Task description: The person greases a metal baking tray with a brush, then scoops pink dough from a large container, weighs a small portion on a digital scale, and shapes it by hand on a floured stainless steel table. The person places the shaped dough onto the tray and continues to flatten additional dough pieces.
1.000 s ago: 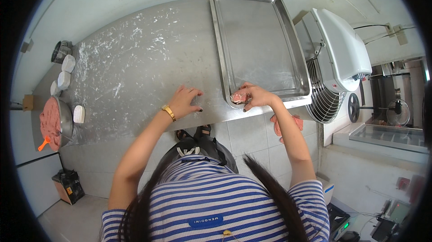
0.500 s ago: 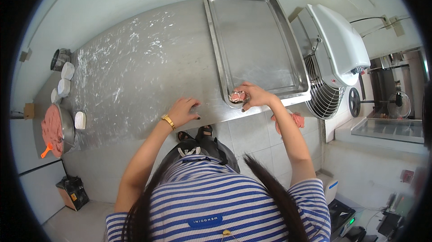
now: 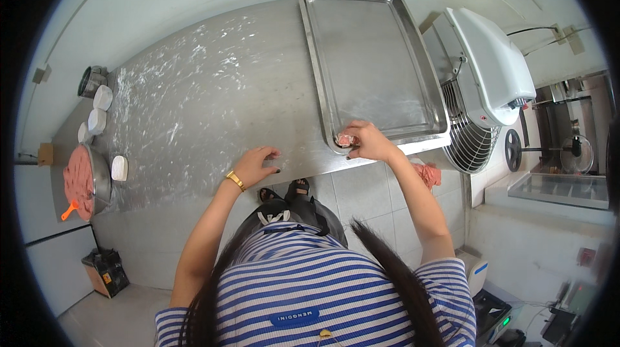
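Note:
My right hand [image 3: 371, 143] is at the near left corner of a large metal tray [image 3: 314, 63]. Its thumb and fingers are closed round a small pink-and-white lump [image 3: 347, 139], held low at the corner and partly covered by the fingers. Whether the lump touches the tray I cannot tell. My left hand [image 3: 253, 165], with a gold watch [image 3: 235, 180] at the wrist, hovers by the near edge of the steel table [image 3: 271, 102]. Its fingers are apart and curved, with nothing in them.
White powder streaks the table's left part. At far left sit a metal bowl [image 3: 102, 182] of pink paste [image 3: 78, 176], an orange-handled tool [image 3: 70, 209] and several white rounded blocks [image 3: 119, 168]. Right of the tray stands a white machine [image 3: 487, 66] with a wire guard [image 3: 466, 134].
The view has shifted slightly. My right fingers have closed further over the pink-and-white lump, hiding more of it at the tray corner. My left hand stays open in nearly the same place.

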`<state>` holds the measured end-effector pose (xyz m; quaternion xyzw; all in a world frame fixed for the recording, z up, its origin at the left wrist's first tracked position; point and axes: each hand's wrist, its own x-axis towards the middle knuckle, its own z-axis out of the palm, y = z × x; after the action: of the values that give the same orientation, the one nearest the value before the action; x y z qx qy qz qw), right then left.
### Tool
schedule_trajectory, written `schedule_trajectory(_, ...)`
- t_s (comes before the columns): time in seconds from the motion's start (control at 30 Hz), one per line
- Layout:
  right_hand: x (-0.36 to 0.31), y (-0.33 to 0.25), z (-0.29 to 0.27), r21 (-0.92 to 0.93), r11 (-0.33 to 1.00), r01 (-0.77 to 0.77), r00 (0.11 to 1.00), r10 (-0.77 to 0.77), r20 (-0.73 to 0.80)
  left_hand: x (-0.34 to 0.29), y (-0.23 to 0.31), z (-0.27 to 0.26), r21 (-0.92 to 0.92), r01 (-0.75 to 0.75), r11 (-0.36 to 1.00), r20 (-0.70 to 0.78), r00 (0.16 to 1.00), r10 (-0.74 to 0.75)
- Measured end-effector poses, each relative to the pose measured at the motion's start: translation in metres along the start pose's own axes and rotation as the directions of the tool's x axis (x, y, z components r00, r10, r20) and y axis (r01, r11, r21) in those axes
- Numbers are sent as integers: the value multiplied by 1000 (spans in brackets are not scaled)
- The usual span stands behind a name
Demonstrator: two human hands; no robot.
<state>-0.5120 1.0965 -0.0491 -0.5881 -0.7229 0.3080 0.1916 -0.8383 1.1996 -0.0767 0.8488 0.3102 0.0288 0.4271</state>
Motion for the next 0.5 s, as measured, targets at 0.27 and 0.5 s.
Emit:
schedule_trajectory(0.27,5,9,5,131,989,-75,993,62,104,-3,0,3,-36,10,999,-29,1000,-11)
schedule_trajectory(0.5,-4,15,-10,5,979,-204,974,202,103,-7,1,0,14,17,1000,-19,1000,-17)
